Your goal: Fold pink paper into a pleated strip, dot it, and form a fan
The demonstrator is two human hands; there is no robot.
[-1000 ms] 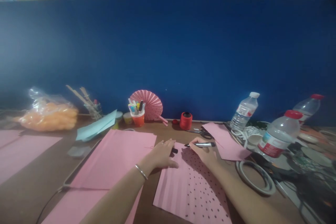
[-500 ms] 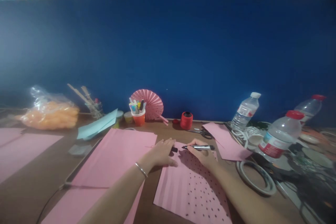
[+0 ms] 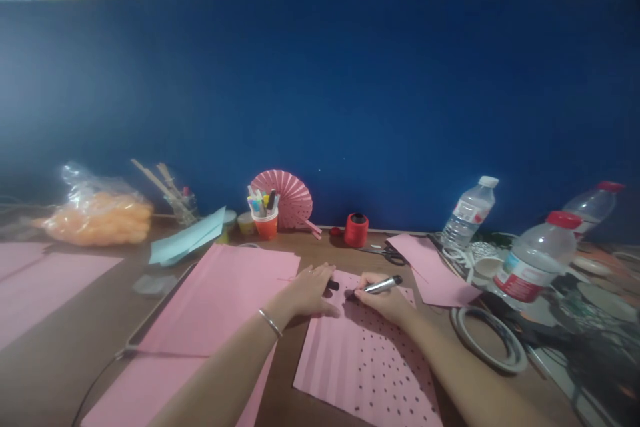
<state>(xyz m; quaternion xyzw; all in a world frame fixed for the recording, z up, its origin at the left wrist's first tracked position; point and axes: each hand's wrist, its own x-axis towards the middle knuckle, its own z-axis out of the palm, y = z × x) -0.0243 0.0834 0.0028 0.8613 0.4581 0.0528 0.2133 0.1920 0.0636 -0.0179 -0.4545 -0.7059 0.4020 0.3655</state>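
My view: brown bench, wood-look top. On it, far left, loose pink sheets; behind them, a clear bag of orange stuff. Center-left, I've got a pink paper stack; right of that, the dotted pink sheet. Rear: pen cup, red spool, scissors. Right: pale coil, bottles, clutter.

A pink fan — pleated, dotted — stands behind the orange pen cup.
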